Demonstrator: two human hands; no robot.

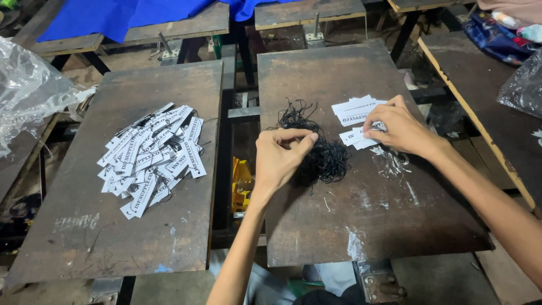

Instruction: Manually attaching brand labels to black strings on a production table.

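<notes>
Two dark, worn desks lie below me, side by side with a gap between them. At the far left edge, crumpled clear plastic sheeting [28,90] hangs beside the left desk [84,226]. On that desk sits a loose heap of white printed tags [152,155], many with black strings already on them, overlapping at all angles. In the gap between the desks, a yellow object [241,186] shows lower down; I cannot tell what it is.

On the right desk [395,226], my left hand [279,158] rests at the near-left edge of a tangled bundle of black strings [322,155]. Its thumb and forefinger are pinched together at the bundle; whether a strand is caught between them I cannot tell. Just right of the bundle, a small pile of white tags [353,110] lies flat, without strings. My right hand [398,130] is laid on the near part of that pile, fingertips pressed down onto one tag, fingers closed together. Blue cloth [113,17] covers the desk beyond, at the top left.
</notes>
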